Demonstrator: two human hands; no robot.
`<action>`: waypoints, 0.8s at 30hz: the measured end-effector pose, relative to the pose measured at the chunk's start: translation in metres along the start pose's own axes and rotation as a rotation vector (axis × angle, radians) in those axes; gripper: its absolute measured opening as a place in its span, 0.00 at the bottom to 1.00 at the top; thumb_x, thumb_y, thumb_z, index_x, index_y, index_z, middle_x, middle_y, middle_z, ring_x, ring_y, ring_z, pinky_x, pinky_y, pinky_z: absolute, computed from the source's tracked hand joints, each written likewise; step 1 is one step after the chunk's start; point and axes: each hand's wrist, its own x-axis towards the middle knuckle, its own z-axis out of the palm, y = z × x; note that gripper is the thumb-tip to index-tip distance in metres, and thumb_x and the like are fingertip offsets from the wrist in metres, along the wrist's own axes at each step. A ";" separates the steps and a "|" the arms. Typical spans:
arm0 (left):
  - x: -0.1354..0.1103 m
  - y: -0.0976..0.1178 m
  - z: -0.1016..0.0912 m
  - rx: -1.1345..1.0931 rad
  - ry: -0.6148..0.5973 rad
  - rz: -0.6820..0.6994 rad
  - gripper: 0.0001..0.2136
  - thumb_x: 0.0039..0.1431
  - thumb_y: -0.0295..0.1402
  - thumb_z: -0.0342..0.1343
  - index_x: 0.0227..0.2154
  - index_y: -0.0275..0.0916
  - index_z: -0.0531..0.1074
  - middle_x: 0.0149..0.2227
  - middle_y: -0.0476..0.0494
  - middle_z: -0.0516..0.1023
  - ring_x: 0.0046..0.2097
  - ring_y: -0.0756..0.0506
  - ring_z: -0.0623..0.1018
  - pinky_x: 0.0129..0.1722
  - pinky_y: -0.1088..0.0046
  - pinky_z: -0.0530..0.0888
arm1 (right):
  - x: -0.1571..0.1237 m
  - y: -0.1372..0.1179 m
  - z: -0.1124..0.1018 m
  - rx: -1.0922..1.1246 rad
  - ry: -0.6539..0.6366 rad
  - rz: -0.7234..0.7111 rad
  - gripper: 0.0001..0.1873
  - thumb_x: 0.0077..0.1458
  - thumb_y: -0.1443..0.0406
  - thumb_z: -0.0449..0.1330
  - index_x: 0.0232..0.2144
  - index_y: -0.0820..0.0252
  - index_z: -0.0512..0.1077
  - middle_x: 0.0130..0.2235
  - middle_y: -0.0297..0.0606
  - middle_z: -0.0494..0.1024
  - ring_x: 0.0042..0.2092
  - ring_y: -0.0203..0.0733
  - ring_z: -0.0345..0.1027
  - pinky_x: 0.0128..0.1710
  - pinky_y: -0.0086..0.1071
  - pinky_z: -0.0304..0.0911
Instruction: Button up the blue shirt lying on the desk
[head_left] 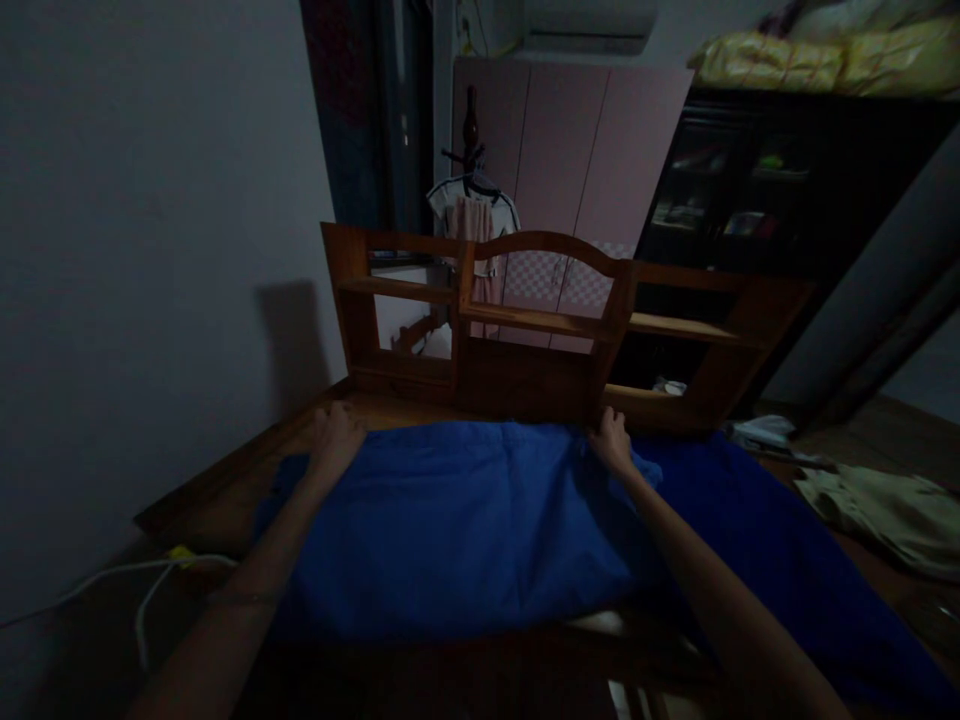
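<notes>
Head view: in a dim room, along a pale wall (pixel 150 200), a wooden surface (pixel 405 411) backed by a wooden shelf unit (pixel 547 320) with open compartments and an arched middle. Behind it, a clothes stand (pixel 471 120) hung with a white shirt (pixel 448 197) and something pinkish; farther back, a pink wardrobe (pixel 559 140) below an air conditioner (pixel 592 32). To the right, a black cabinet (pixel 810 200) topped with yellow bundles (pixel 780 62); on the floor below, a pale cloth (pixel 885 515). Near the lower left, a white cable (pixel 142 610).

In front of the shelf unit, spread wide from hand to hand, a blue cloth (pixel 450 520), lightly creased, with far edge nearly straight. Beside and partly behind it on the right, a darker blue cloth (pixel 757 540). At the far left corner of the blue cloth, the left hand (pixel 339 435), fingers bent; cannot tell whether pinching fabric. At the far right, the right hand (pixel 613 440), thumb and fingers pinching the edge, with fabric bunched just beside.
</notes>
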 end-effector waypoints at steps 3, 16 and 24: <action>-0.026 0.060 0.002 -0.055 0.093 0.281 0.23 0.62 0.41 0.44 0.55 0.32 0.62 0.58 0.30 0.60 0.58 0.38 0.64 0.56 0.61 0.63 | -0.021 -0.037 0.008 0.006 -0.025 -0.225 0.30 0.59 0.59 0.52 0.61 0.60 0.54 0.61 0.49 0.56 0.60 0.50 0.54 0.56 0.39 0.54; -0.050 0.003 0.083 0.192 -0.589 0.463 0.28 0.63 0.52 0.34 0.64 0.51 0.46 0.67 0.47 0.44 0.67 0.37 0.44 0.61 0.48 0.39 | -0.073 0.056 0.008 -0.438 -0.323 -0.397 0.34 0.61 0.45 0.43 0.64 0.51 0.50 0.66 0.42 0.47 0.66 0.53 0.33 0.62 0.54 0.30; -0.046 -0.038 0.027 0.255 -0.364 0.322 0.28 0.61 0.46 0.43 0.62 0.41 0.53 0.66 0.38 0.48 0.66 0.36 0.46 0.61 0.50 0.39 | -0.074 0.137 -0.041 -0.123 -0.198 -0.126 0.36 0.58 0.49 0.52 0.64 0.55 0.50 0.64 0.44 0.51 0.65 0.51 0.43 0.62 0.49 0.41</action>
